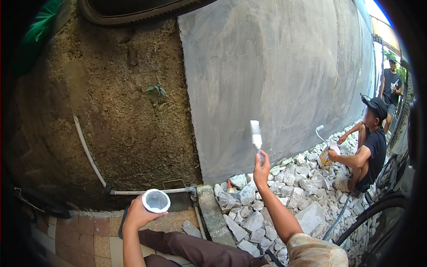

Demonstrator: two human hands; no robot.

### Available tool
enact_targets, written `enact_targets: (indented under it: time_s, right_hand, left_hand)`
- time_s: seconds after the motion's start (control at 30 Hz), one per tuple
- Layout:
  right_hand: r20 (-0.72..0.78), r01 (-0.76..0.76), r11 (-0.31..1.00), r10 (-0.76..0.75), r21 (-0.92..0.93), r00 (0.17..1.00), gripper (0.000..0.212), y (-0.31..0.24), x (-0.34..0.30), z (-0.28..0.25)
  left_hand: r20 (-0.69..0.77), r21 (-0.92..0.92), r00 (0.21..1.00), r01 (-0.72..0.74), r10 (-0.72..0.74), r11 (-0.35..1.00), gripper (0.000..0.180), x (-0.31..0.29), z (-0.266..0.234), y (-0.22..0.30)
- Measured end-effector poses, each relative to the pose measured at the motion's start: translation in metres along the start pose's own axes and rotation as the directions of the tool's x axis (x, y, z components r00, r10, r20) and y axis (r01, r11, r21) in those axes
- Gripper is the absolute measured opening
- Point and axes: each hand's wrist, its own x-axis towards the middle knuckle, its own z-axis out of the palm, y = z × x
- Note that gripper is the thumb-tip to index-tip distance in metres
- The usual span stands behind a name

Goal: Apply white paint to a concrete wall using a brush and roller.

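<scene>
My right hand point(262, 167) is closed round the handle of a paintbrush point(256, 135), its pale bristles pointing up against the smooth grey wall point(231, 80). Whether the bristles touch the wall I cannot tell. Low on the left, my left hand point(138, 212) grips a round white-rimmed container point(156, 201) from its side. The inside of that cup-like container looks greyish, and its lower part is hidden. Left of the grey coat's straight edge, rough brown bare wall point(129, 102) shows, with a small green plant point(156, 90) growing from it.
Broken rubble point(284, 191) lies along the wall's foot. A person point(373, 147) squats there with a small paint roller point(320, 128) and a bucket point(328, 153); another person point(391, 89) stands farther back. Pipes point(151, 192), a tyre point(138, 15) above and a bicycle wheel point(378, 213) flank me.
</scene>
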Motion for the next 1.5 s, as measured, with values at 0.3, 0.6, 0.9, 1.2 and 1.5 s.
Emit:
enact_targets:
  time_s: [0.3,0.6,0.9,1.2,1.5]
  right_hand:
    - [0.469,-0.004,0.956,0.147,-0.292,0.871,0.045,0.069,-0.095,0.032]
    - [0.598,0.013,0.973,0.132,-0.231,0.79,0.042,0.066,-0.091,0.032]
    - [-0.18,-0.156,0.874,0.263,0.459,0.948,0.035,0.011,0.046,-0.017]
    - [0.583,0.087,0.946,0.118,-0.311,0.804,0.041,0.13,-0.061,-0.01]
    - [0.246,0.221,0.906,-0.136,-0.362,0.96,0.046,0.015,0.111,-0.061]
  left_hand:
    - [0.044,-0.057,0.998,-0.043,0.045,0.997,0.077,0.008,0.01,0.01]
    - [0.067,-0.058,0.997,-0.019,0.023,0.998,0.08,0.007,0.011,-0.004]
    - [0.038,-0.069,0.998,-0.04,0.042,0.997,0.076,0.008,0.007,0.005]
    - [0.053,-0.061,0.997,-0.06,0.063,0.996,0.076,0.011,0.011,0.015]
    - [0.054,0.006,0.998,-0.03,0.03,1.0,0.077,0.003,0.008,0.003]
